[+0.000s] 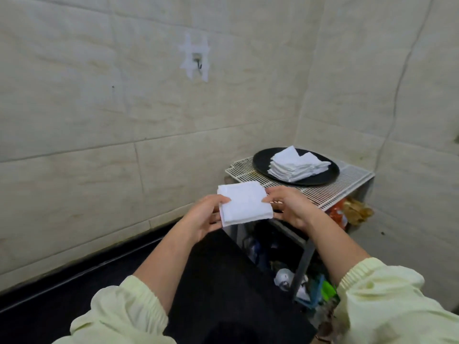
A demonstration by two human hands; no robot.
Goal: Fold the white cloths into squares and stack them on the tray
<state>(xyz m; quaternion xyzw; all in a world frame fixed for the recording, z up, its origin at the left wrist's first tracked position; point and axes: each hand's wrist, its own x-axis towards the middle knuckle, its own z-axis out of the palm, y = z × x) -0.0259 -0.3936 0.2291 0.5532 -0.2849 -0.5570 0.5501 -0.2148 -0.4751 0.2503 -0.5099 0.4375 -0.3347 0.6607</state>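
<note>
I hold a white cloth [244, 203], folded into a rough square, in the air between both hands. My left hand [205, 216] pinches its left edge and my right hand [289, 206] pinches its right edge. Behind and to the right, a round black tray [263, 160] sits on a white wire rack [347, 184]. On the tray lies a stack of folded white cloths [296, 165], several high and slightly fanned out. The held cloth hangs in front of the rack's left front corner, lower than the tray.
Tiled walls meet in a corner behind the rack. A hook [197, 60] is taped to the left wall. Under the rack lie snack packets [347, 212] and assorted clutter [293, 279]. A dark surface [223, 281] spreads below my arms.
</note>
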